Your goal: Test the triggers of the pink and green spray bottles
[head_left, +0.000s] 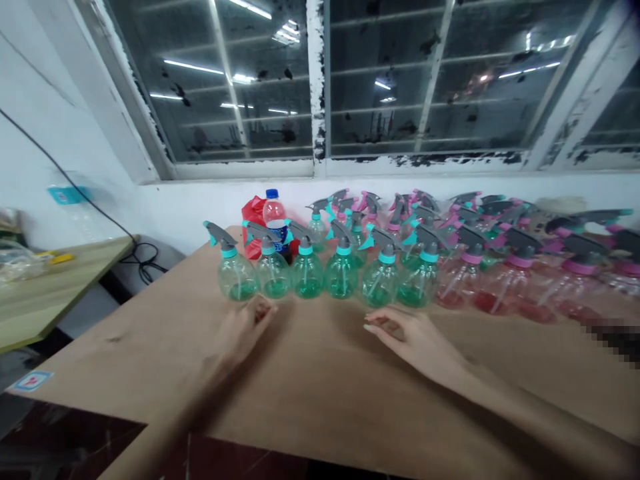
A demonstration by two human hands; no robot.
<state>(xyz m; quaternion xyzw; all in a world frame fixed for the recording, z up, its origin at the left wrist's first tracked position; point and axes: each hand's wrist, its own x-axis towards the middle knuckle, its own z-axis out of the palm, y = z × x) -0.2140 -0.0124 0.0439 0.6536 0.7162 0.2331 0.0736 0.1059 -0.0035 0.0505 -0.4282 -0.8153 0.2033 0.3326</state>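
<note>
A front row of round spray bottles stands on the brown table [310, 373]. My left hand [246, 327] is low over the tabletop, just in front of a green spray bottle [274, 277] with a grey and turquoise trigger head. Its fingers are loosely curled, with the thumb apart and nothing seen in them. To the right, my right hand [400, 330] hovers before another green spray bottle [417, 283]. The thumb and fingers there are bent with a small gap between the tips, holding nothing visible. Pink spray bottles [460, 280] continue the row rightward.
More spray bottles [370, 207] crowd behind the front row. A blue-capped drink bottle [274, 210] and a red plastic bag [254, 212] stand by the wall. At left are a second table [95, 273] and a black cable [145, 263]. Barred windows [260, 87] rise behind.
</note>
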